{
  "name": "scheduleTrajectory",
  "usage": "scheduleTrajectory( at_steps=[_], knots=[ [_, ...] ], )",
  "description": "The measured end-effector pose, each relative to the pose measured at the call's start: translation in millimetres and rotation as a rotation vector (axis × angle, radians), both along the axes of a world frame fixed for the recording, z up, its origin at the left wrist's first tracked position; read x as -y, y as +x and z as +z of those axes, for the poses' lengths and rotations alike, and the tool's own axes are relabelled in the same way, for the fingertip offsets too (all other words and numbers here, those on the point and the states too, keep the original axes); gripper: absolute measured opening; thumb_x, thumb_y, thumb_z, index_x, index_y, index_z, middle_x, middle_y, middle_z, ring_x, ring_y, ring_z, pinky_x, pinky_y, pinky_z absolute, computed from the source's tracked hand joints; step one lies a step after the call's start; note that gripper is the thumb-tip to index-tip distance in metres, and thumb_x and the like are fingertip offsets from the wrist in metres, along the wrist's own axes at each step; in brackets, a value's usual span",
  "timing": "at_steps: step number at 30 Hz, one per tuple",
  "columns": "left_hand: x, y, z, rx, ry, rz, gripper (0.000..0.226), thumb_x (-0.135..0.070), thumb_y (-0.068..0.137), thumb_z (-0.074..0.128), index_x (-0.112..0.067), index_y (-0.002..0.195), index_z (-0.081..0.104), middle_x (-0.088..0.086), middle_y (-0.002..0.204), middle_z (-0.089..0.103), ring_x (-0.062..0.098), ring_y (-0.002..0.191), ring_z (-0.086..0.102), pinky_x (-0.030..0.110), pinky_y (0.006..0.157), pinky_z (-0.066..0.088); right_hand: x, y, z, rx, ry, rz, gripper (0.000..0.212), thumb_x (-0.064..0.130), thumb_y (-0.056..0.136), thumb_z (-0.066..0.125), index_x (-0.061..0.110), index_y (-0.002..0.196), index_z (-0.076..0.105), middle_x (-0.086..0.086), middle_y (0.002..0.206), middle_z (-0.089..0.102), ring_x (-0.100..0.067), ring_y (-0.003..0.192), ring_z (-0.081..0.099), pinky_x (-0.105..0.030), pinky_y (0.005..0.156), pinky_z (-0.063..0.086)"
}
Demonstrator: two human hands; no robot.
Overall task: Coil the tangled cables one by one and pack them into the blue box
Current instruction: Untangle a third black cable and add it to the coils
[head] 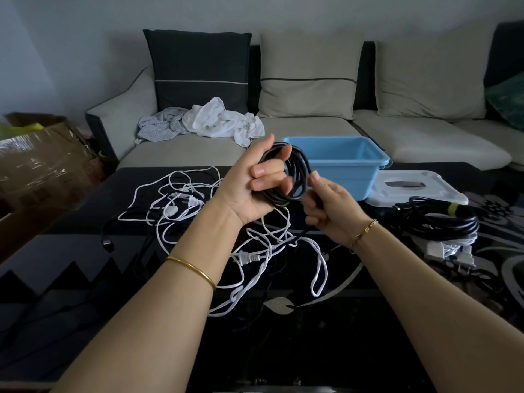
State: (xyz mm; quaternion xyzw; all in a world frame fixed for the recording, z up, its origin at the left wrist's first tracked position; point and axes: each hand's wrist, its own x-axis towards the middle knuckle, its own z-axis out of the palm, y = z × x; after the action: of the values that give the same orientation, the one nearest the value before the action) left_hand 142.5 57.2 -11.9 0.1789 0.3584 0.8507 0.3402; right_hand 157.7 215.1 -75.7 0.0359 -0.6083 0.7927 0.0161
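My left hand (255, 182) is raised over the black table and grips a black cable coil (297, 177) of several loops. My right hand (329, 211) pinches the same black cable just right of the coil, and its loose tail hangs down to the table. Behind the hands stands the blue box (351, 165), open, with nothing visible inside. A tangle of white cables (198, 211) with plugs is spread on the table below and left of my hands.
A translucent white lid (411, 188) lies right of the blue box. A bundled black cable with a yellow band (445, 219) sits at the right, over white plugs. A sofa with clothes (215, 120) is behind; a cardboard box (42, 154) is at the left.
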Motion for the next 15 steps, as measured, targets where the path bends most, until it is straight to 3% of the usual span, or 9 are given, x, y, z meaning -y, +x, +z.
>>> scheduleTrajectory(
  at_steps=[3,6,8,11,15],
  knots=[
    [4,-5,0,0.013,0.199,-0.087,0.052,-0.044,0.099,0.033,0.003,0.1,0.057,-0.008,0.036,0.036,0.006,0.027,0.035,0.025,0.069,0.059,14,-1,-9,0.011,0.101,0.023,0.039,0.037,0.101,0.031,0.014,0.09,0.06,-0.003,0.052,0.042,-0.014,0.047,0.041,-0.035,0.065,0.052],
    [7,-10,4,0.019,0.303,-0.027,0.053,-0.04,0.101,0.031,0.008,0.108,0.052,-0.006,0.042,0.038,0.007,0.031,0.036,0.031,0.073,0.059,25,2,-21,0.046,0.278,0.019,0.04,0.034,0.102,0.03,0.01,0.094,0.061,-0.008,0.06,0.057,-0.029,0.072,0.055,-0.047,0.088,0.047],
    [9,-12,6,0.02,0.347,0.068,0.049,-0.036,0.102,0.032,0.009,0.111,0.05,-0.004,0.046,0.039,0.007,0.034,0.036,0.034,0.073,0.059,29,4,-28,0.083,0.401,0.026,0.028,0.025,0.102,0.036,0.01,0.094,0.058,-0.009,0.072,0.065,-0.028,0.082,0.059,-0.048,0.097,0.043],
    [13,-13,9,-0.037,0.335,0.203,0.046,-0.034,0.103,0.031,0.007,0.116,0.047,-0.003,0.053,0.041,0.006,0.037,0.035,0.034,0.073,0.058,31,3,-34,0.069,0.65,0.003,0.017,0.013,0.098,0.039,0.014,0.098,0.055,-0.007,0.081,0.07,-0.022,0.088,0.066,-0.042,0.097,0.047],
    [15,-13,11,-0.124,0.29,0.32,0.038,-0.033,0.104,0.032,0.0,0.117,0.044,-0.002,0.068,0.053,0.006,0.041,0.035,0.033,0.076,0.057,43,-1,-30,-0.021,1.081,-0.085,0.037,0.004,0.095,0.038,0.016,0.13,0.045,-0.012,0.104,0.068,-0.025,0.089,0.064,-0.04,0.081,0.054]
  ],
)
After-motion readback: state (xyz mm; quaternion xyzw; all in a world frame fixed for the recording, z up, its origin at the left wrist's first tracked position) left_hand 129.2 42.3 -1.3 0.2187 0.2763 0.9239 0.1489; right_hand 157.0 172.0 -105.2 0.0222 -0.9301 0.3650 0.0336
